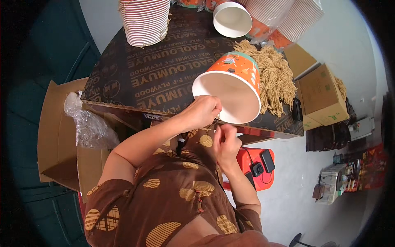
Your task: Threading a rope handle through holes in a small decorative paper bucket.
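Observation:
An orange-printed paper bucket (pixel 242 66) lies tipped on its side near the table's edge, its white mouth toward me. My left hand (pixel 205 111) is closed at the lower left of the rim, pinching a thin tan string (pixel 217 120). Just below and to the right, my right hand (pixel 227 144) is closed in front of the table edge. Its curled fingers hide what they hold. Between the two hands a short piece of the string shows. Right of the bucket lies a heap of tan strings (pixel 275 78).
The dark printed tabletop (pixel 164 66) carries a tall stack of white-rimmed buckets (pixel 146 20) and another tipped bucket (pixel 232 19). Wrapped stacks (pixel 298 18) stand behind. Cardboard boxes (pixel 323 94) are at right, an open carton (pixel 57 131) at left. Devices rest on a red stool (pixel 247 158).

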